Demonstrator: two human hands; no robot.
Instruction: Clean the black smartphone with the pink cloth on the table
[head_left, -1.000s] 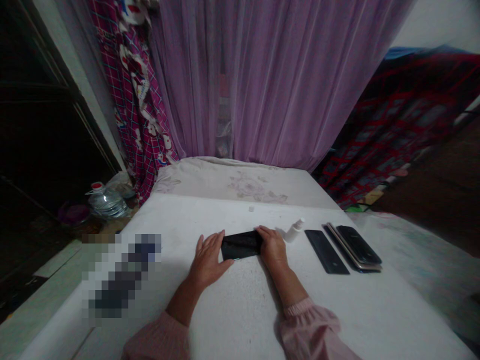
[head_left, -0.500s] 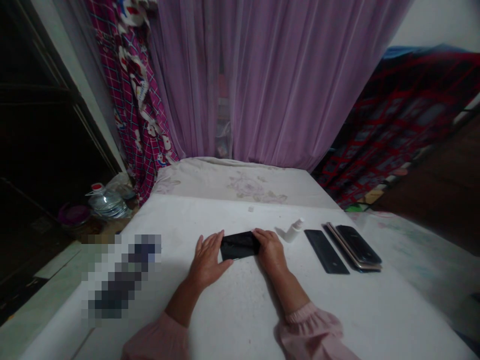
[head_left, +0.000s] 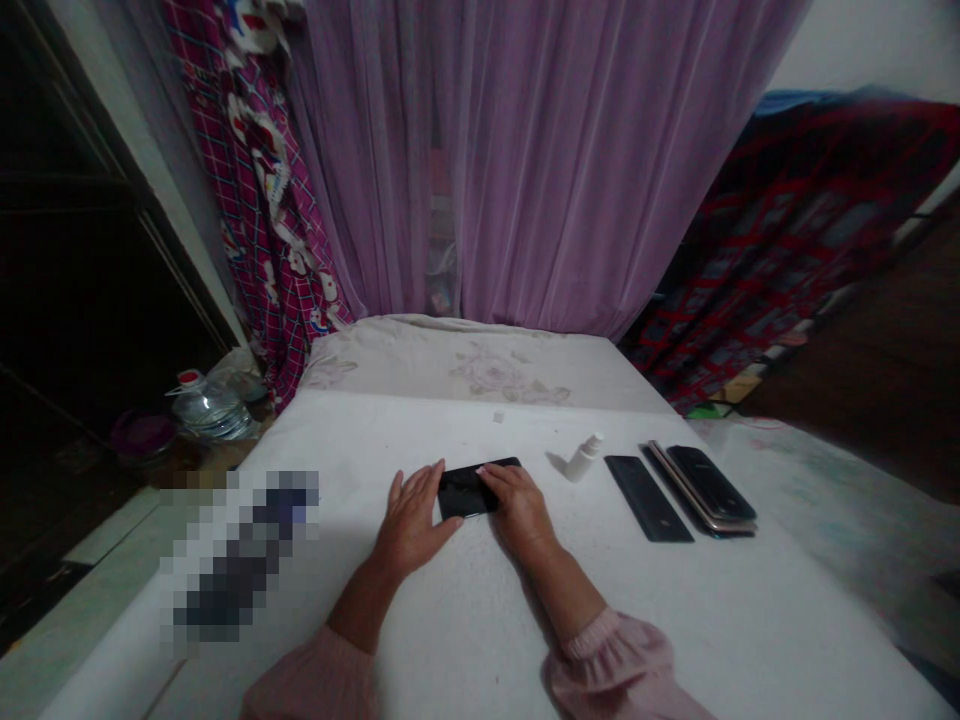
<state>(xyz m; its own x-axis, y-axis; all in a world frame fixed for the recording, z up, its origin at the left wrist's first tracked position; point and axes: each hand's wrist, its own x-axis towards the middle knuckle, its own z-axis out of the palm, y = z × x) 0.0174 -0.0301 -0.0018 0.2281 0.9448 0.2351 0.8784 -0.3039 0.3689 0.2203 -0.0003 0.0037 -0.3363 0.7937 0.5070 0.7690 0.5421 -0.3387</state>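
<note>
A black smartphone (head_left: 459, 494) lies screen up on the white table cover. My left hand (head_left: 411, 520) is closed round its left end, with the fingers at the far corner and the thumb at the near edge. My right hand (head_left: 523, 510) rests over the right part of the screen. Its fingers are bent and pressed together, and they hide whatever may be under them. A small white spray bottle (head_left: 583, 459) stands upright beyond my right hand. To its right lies a flat dark phone-shaped panel (head_left: 649, 499).
At the right, a stack of phones (head_left: 709, 485) lies beside the panel. A tiny pale square (head_left: 498, 417) lies beyond the smartphone. Blurred-out dark items (head_left: 251, 555) are at the left. A large water bottle (head_left: 212, 405) stands below the table's left side. Purple curtains (head_left: 585, 160) hang behind.
My right hand has slid left from the smartphone's right end onto its screen, uncovering the far right corner. The left hand keeps its place. The view has shifted slightly.
</note>
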